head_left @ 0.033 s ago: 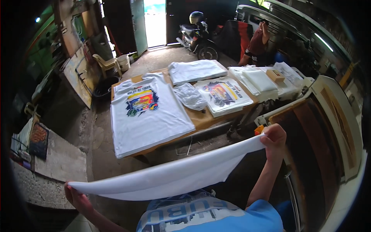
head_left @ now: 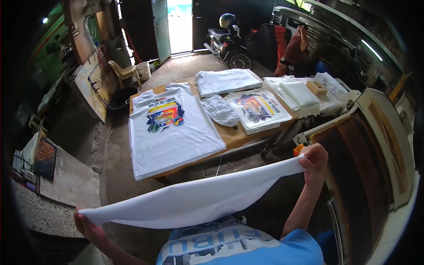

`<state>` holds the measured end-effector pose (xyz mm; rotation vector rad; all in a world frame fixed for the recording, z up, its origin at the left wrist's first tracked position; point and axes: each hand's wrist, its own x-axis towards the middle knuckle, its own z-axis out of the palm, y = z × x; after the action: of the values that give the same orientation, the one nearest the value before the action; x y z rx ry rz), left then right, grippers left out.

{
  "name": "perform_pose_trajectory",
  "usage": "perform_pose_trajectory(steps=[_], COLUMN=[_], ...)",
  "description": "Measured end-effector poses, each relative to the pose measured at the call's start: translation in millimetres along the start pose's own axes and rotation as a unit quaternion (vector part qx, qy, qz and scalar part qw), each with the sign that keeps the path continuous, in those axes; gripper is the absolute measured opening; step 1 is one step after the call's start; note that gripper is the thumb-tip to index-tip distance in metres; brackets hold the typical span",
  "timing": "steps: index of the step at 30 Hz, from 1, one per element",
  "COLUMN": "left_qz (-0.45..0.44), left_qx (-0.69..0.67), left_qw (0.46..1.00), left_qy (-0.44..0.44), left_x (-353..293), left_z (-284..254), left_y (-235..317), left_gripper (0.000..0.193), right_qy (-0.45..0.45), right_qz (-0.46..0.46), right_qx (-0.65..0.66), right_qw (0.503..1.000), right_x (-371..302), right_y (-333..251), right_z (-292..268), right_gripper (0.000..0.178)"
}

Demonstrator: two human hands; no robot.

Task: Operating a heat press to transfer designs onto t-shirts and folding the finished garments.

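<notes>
A plain white cloth (head_left: 194, 196) is stretched in front of my body, its top edge running from lower left up to the right and its middle hanging in a loose fold. Whether it is a garment does not show. My left hand (head_left: 88, 226) is closed on its left corner, low in the view. At the other end, my right hand (head_left: 314, 161) grips the right corner, higher up. Beyond the cloth, a stack of white T-shirts (head_left: 176, 141) with a colourful print on top lies on the table (head_left: 238, 137).
On the table are printed sheets (head_left: 260, 110), a crumpled plastic bag (head_left: 219, 110) and folded white cloth (head_left: 227, 81). A small cardboard box (head_left: 316, 87) sits farther right. A large hinged press-like machine (head_left: 353, 168) stands at my right. A person (head_left: 295, 46) and a motorcycle (head_left: 227, 44) are behind.
The cloth's middle has bellied out and its lower edge has shifted. Both hands keep their grip with hardly any movement. The surroundings sit slightly farther right in the view.
</notes>
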<state>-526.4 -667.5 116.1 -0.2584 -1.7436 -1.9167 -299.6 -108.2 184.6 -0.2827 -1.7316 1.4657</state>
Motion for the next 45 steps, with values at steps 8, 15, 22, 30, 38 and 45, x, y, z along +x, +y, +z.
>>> perform_pose_trajectory(steps=[8,15,22,30,38,45], left_qz=[-0.027,-0.008,0.009,-0.243,0.027,0.002], left_qx=[-0.046,-0.117,-0.125,-0.001,-0.242,-0.17], left_qw=[0.995,0.988,0.984,0.962,0.97,0.983], left_qy=[0.089,0.096,0.126,-0.123,-0.027,-0.063], left_x=[29.3,38.1,104.1,300.9,477.6,408.9], left_z=[-15.2,-43.2,-9.9,153.9,259.6,245.8], left_y=[8.4,-18.2,-16.9,-110.9,-125.5,-157.1], left_gripper=[0.027,0.026,0.027,0.023,0.02,0.016], right_qy=[-0.025,-0.066,-0.053,-0.135,-0.025,-0.055], right_qz=[-0.03,-0.038,-0.111,0.102,-0.112,-0.065], right_qx=[0.066,0.043,0.082,0.014,0.181,0.097], right_qw=[0.997,0.996,0.989,0.986,0.977,0.992], right_x=[24.1,57.1,129.1,315.3,469.4,408.7], right_y=[-3.1,13.7,30.7,104.1,95.6,167.2], right_z=[73.3,105.2,133.5,242.5,285.1,235.3], right_gripper=[0.027,0.028,0.022,0.016,0.015,0.01])
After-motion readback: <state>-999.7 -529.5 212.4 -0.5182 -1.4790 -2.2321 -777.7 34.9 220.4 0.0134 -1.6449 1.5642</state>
